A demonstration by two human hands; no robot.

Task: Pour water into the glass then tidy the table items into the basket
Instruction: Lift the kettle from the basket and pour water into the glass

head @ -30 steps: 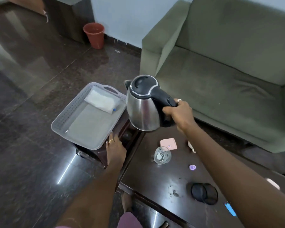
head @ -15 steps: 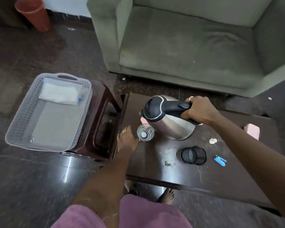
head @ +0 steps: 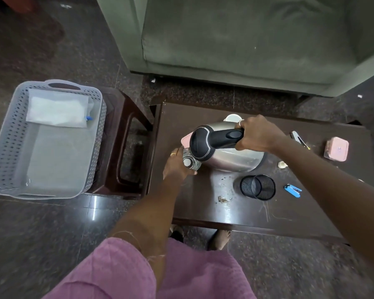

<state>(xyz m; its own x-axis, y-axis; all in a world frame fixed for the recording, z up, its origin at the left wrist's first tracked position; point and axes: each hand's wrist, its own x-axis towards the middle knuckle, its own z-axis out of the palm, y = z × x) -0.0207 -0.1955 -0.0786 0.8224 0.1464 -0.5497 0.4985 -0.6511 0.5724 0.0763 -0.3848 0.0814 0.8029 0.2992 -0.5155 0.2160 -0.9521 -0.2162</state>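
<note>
Over the worktop (head: 235, 212), the right hand (head: 257, 134) clenches the tilted kettle (head: 225, 152) to pour, while the left hand (head: 177, 165) grasps the glass (head: 190, 163), steadying it.

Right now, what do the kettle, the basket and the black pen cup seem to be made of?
Kettle: body looks like brushed stainless steel, with soft grey reflections; lid and handle look like black plastic.
Basket: probably moulded grey plastic, matte, with regular holes in its walls.
Pen cup: seems to be black wire mesh, likely metal, since the table shows through its weave.
</note>
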